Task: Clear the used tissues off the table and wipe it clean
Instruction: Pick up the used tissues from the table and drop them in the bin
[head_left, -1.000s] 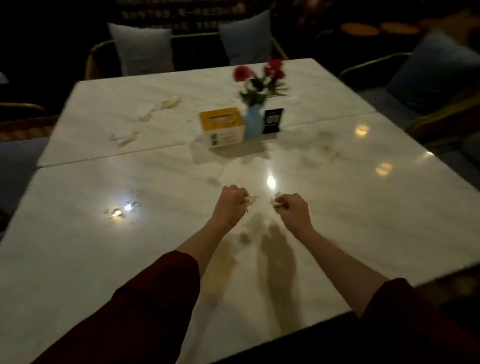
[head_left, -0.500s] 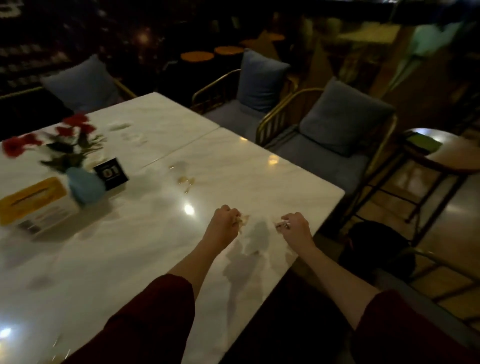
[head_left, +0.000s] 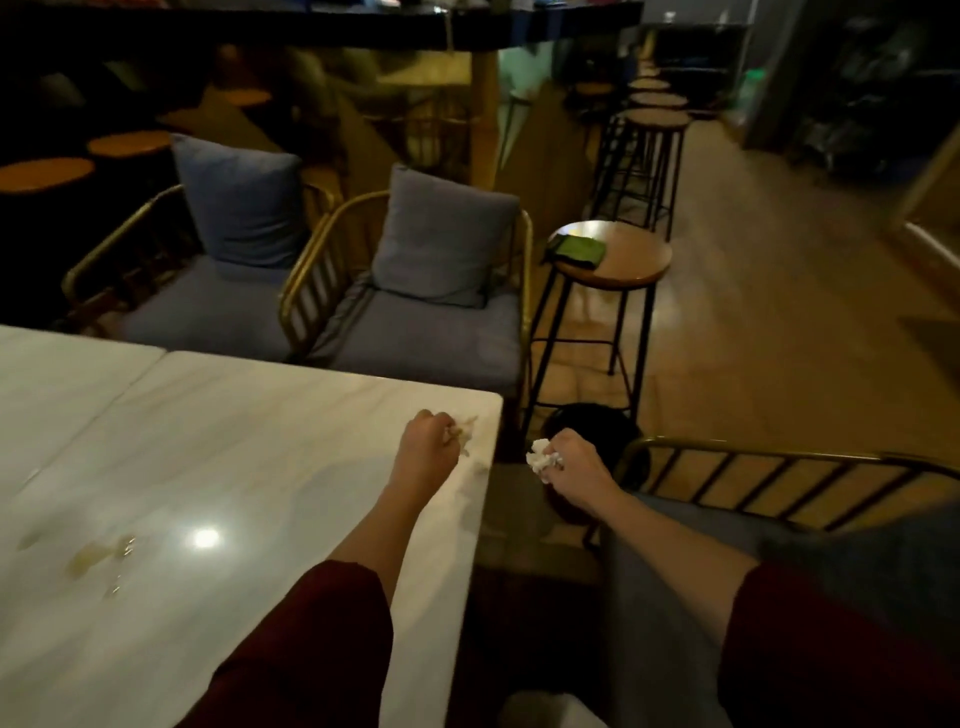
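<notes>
My left hand (head_left: 426, 449) is closed on a crumpled used tissue (head_left: 465, 434) above the near right corner of the white marble table (head_left: 234, 441). Past the table's right edge, my right hand (head_left: 574, 470) grips another white crumpled tissue (head_left: 539, 460) over the floor, just short of a dark round bin (head_left: 597, 431) below. A yellowish wet stain (head_left: 98, 558) lies on the tabletop at the lower left.
Two gold-framed armchairs with grey cushions (head_left: 431, 291) stand behind the table. A wooden bar stool (head_left: 610, 260) carries a green cloth (head_left: 576, 249). Another gold-framed chair (head_left: 779, 483) sits at my right. More stools line the bar at the back.
My view has swung right; the flower vase and tissue box have left the frame. Both hands, still holding tissues, moved to the table's right corner, the right one past the edge.
</notes>
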